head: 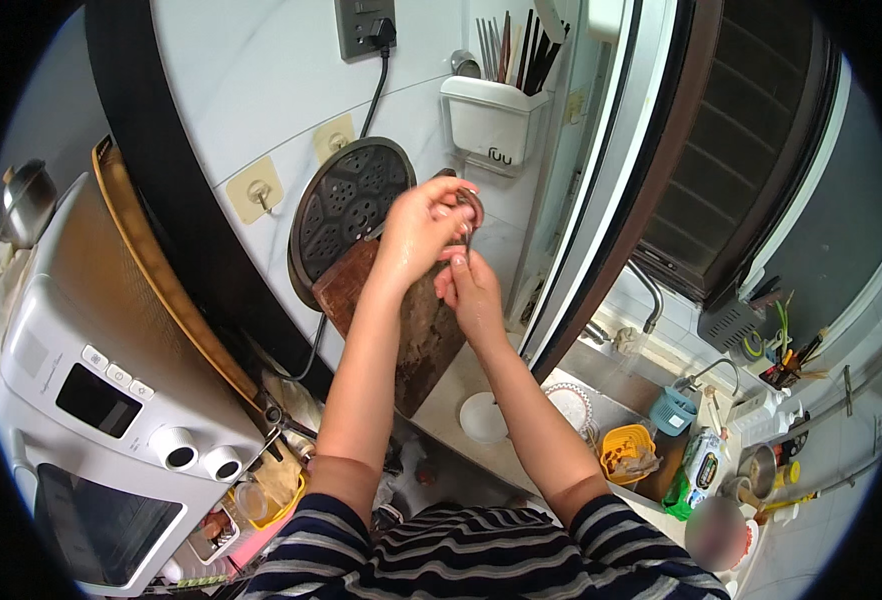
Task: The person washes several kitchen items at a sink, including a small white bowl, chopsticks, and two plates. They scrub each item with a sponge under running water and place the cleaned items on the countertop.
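Both arms reach forward, the hands close together over a wooden cutting board [433, 330]. My left hand [429, 229] has its fingers bent around a dark, slender item [471, 201] with a curved end, which I cannot identify. Just below and to the right, my right hand [471, 289] pinches the lower end of the same item between thumb and fingers. A round black perforated plate [354, 202] leans against the tiled wall behind my left hand. Above the hands, a white wall holder [493, 124] carries chopsticks. The skin of the left hand looks wet.
A white bowl [483, 418] stands on the counter beside my right forearm. To the right are a sliding door frame [628, 187], a sink with a faucet [654, 300], and a yellow basket [628, 452]. A white oven [110, 450] stands at the left.
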The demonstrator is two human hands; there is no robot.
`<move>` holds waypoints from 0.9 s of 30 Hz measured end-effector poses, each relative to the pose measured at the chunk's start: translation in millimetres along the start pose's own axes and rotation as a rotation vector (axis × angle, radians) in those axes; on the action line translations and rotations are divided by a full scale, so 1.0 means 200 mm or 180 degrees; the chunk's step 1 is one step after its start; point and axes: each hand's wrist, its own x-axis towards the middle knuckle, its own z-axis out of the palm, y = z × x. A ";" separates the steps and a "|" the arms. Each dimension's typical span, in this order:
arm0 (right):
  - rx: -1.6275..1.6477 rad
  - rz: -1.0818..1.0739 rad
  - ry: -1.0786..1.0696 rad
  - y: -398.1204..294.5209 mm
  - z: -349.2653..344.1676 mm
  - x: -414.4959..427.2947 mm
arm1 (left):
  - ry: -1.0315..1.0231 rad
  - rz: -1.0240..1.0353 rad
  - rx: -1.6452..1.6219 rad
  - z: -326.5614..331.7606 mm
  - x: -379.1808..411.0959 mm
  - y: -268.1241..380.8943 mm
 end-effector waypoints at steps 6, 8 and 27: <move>-0.0721 -0.0695 0.0697 0.02 0.05 0.04 | 0.1258 0.1339 0.0586 -0.05 0.23 0.28; -0.1016 -0.0593 0.0639 -0.01 0.02 -0.04 | 0.1757 0.2100 0.0492 -0.04 0.35 0.37; -0.1326 -0.0099 0.0004 0.20 -0.21 -0.43 | 0.1833 0.1436 0.2988 0.04 1.00 0.17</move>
